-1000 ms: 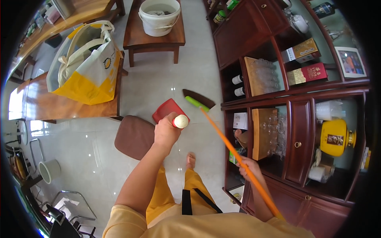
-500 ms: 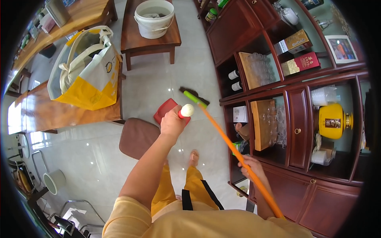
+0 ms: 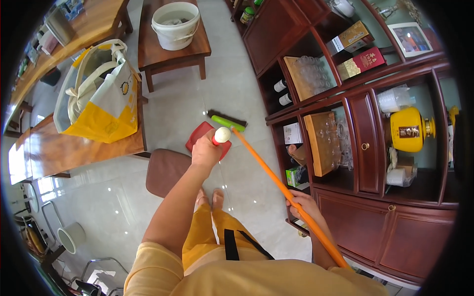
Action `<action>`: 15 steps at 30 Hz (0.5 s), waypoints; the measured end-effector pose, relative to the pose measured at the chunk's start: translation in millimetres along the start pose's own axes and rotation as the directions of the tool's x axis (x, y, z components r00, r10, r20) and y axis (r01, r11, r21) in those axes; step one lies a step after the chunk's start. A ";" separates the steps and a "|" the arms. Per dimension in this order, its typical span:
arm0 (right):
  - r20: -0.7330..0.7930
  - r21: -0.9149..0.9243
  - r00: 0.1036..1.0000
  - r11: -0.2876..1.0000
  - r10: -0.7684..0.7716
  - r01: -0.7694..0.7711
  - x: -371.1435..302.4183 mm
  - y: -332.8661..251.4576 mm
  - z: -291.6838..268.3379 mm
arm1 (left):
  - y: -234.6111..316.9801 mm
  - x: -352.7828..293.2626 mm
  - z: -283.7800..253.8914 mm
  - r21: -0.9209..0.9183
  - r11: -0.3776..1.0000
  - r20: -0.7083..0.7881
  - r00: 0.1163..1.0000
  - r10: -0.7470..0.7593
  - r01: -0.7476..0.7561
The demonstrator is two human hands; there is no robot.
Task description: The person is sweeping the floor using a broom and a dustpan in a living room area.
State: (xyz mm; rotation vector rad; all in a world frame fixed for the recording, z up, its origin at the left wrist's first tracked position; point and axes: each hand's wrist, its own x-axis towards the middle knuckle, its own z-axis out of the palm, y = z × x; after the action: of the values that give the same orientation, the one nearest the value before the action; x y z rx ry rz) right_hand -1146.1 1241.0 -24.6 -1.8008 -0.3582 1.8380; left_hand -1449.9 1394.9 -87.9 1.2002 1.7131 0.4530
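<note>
My left hand [image 3: 203, 152] is closed round the upright handle of a long-handled red dustpan [image 3: 200, 132], whose white knob [image 3: 222, 134] sticks out above my fist. The pan lies low by the floor, partly covered by that hand. My right hand [image 3: 303, 204] grips the orange pole [image 3: 269, 169] of a broom near my right side. At the pole's far end, the broom's green head [image 3: 227, 122] with dark bristles is on the floor, just beyond and to the right of the dustpan.
A brown-seated stool [image 3: 167, 172] stands left of the dustpan. Wooden benches hold a yellow-and-white bag [image 3: 106, 116] and a white bucket [image 3: 173, 42]. A dark red cabinet [image 3: 353, 217] with bottles and glasses runs along the right. A pale bin [image 3: 72, 237] stands far left.
The broom head has turned slightly and come a little closer to the dustpan. My feet now stand side by side. My view has shifted slightly; both grips are unchanged.
</note>
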 end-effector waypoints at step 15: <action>-0.011 0.275 0.999 0.960 -0.047 0.048 -62.8 49.7 -21.1 | -31.2 24.8 -75.9 -0.014 0.997 -0.189 0.979 0.074 -0.078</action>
State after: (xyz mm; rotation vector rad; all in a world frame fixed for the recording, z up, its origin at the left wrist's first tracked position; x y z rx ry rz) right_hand -1137.0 1162.4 -0.3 -1.5921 -0.1341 1.7542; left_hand -1532.3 1418.5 -87.3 1.2429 1.8216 0.6471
